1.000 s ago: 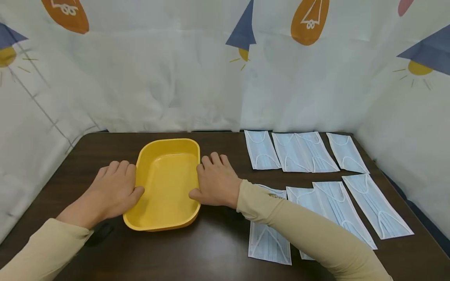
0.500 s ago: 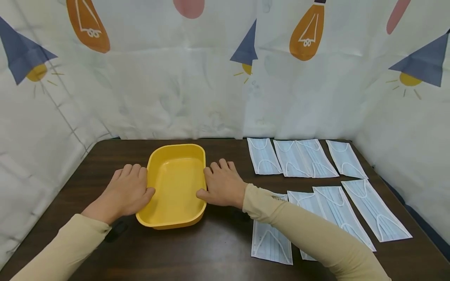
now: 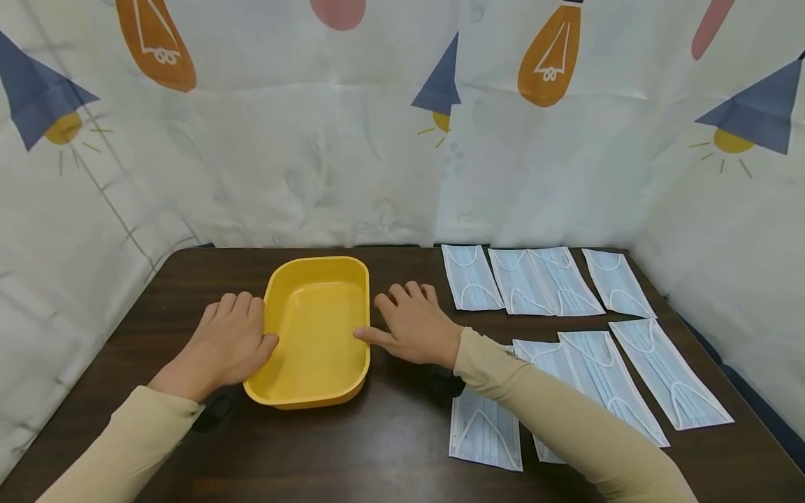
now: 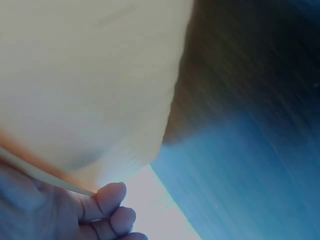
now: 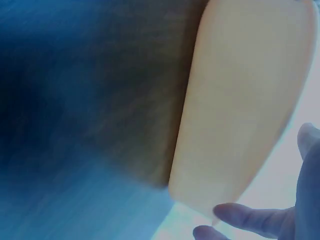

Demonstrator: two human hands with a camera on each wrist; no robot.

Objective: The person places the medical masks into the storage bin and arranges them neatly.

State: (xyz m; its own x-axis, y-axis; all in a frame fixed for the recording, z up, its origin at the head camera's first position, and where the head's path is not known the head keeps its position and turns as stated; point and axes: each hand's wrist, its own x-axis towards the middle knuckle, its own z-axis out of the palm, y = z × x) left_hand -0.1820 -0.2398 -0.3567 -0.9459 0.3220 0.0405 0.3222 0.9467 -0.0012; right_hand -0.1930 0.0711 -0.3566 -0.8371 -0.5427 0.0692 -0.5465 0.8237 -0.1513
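Observation:
An empty yellow tray (image 3: 314, 334) sits on the dark wooden table (image 3: 390, 440). My left hand (image 3: 229, 342) lies flat on the table against the tray's left wall, thumb touching it. My right hand (image 3: 411, 325) rests on the table just right of the tray, fingers spread and straight, its thumb tip at the tray's right rim. The left wrist view shows the tray's outer wall (image 4: 85, 85) with my fingertips (image 4: 107, 205) below it. In the right wrist view the tray wall (image 5: 240, 105) stands beside my fingers (image 5: 250, 217).
Several pale blue face masks (image 3: 534, 279) lie flat in two rows on the right half of the table; one mask (image 3: 484, 436) is partly under my right sleeve. A printed white cloth (image 3: 314, 140) walls in the table at the back and sides.
My right hand has drawn a little to the right, away from the tray's wall, leaving only the thumb at the rim. The left hand and tray have stayed put.

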